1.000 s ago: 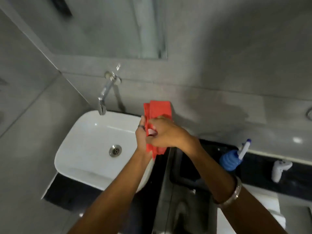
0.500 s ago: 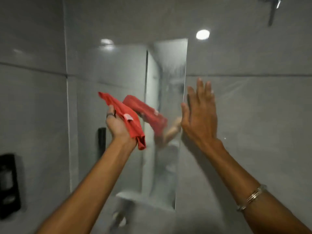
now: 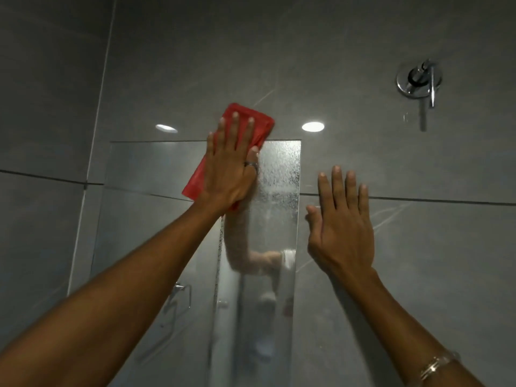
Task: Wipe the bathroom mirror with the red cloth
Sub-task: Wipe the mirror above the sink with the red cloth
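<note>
- Since half a second ago the left hand has gone from holding the red cloth up in the air to pressing it flat on the mirror, way up at the top edge.
- Fingers are spread wide over the cloth, palm down, ring on one finger; part of the cloth pokes up past the mirror onto the grey tile wall.
- Right strip of the mirror looks spotty and streaky.
- Right hand is open, flat on the wall just beside the mirror, holding nothing, bracelet on the wrist.
- Chrome shower valve sits top right.
</note>
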A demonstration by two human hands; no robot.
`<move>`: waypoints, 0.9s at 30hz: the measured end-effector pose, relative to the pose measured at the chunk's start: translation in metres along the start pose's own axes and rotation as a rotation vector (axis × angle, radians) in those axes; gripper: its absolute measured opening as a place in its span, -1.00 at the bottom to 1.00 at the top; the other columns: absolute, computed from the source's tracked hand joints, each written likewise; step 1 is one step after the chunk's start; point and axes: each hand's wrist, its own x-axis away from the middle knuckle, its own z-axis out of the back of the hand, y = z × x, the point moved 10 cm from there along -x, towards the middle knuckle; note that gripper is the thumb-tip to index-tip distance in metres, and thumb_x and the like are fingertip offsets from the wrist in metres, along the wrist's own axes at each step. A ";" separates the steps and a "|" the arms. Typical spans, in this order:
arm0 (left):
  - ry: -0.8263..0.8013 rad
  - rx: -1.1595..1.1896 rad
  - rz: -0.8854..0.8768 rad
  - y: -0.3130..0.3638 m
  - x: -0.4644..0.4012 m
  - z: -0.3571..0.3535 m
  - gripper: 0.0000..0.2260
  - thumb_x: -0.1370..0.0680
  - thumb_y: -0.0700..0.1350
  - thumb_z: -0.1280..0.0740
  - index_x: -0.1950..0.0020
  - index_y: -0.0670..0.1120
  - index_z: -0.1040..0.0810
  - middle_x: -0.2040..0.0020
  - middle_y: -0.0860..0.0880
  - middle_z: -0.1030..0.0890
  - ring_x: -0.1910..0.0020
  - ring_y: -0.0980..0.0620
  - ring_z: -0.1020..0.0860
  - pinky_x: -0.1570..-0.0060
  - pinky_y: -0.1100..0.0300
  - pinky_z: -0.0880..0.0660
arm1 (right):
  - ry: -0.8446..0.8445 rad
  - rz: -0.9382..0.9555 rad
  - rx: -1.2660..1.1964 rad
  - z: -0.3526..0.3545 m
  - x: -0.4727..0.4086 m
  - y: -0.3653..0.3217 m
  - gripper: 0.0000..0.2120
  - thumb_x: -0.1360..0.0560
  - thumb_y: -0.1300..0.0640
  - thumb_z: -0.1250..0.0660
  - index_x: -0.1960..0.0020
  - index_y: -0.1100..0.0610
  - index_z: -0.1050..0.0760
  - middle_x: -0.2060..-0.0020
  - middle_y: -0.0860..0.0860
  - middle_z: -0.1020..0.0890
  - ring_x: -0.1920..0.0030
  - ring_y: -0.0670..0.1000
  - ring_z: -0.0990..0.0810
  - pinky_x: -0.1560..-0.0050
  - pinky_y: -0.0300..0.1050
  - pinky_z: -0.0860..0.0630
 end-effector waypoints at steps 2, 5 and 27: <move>-0.053 0.007 -0.175 0.036 -0.005 -0.002 -0.44 -0.71 0.13 0.13 -0.69 0.00 0.14 -0.70 -0.11 0.15 -0.68 -0.13 0.18 -0.64 -0.17 0.17 | 0.013 -0.010 -0.013 0.001 0.000 0.002 -0.37 -0.67 -0.18 0.23 -0.66 0.06 0.18 -0.66 0.07 0.17 -0.65 0.05 0.28 -0.66 0.13 0.16; -0.085 -0.025 -0.423 0.080 0.015 0.000 -0.45 -0.72 0.14 0.07 -0.69 0.01 0.07 -0.71 -0.09 0.09 -0.68 -0.11 0.14 -0.64 -0.15 0.13 | 0.058 -0.038 -0.112 0.007 0.004 0.005 -0.38 -0.68 -0.09 0.06 -0.67 0.06 0.13 -0.67 0.05 0.12 -0.66 0.02 0.25 -0.67 0.11 0.10; -0.184 -0.045 -0.550 0.069 0.028 0.007 -0.47 -0.73 0.15 0.08 -0.69 0.05 0.04 -0.71 -0.05 0.04 -0.69 -0.09 0.10 -0.64 -0.17 0.07 | 0.055 0.094 -0.103 0.005 0.031 0.000 -0.40 -0.66 0.01 -0.09 -0.64 0.14 -0.08 -0.65 0.13 -0.08 -0.67 0.11 0.05 -0.66 0.14 0.00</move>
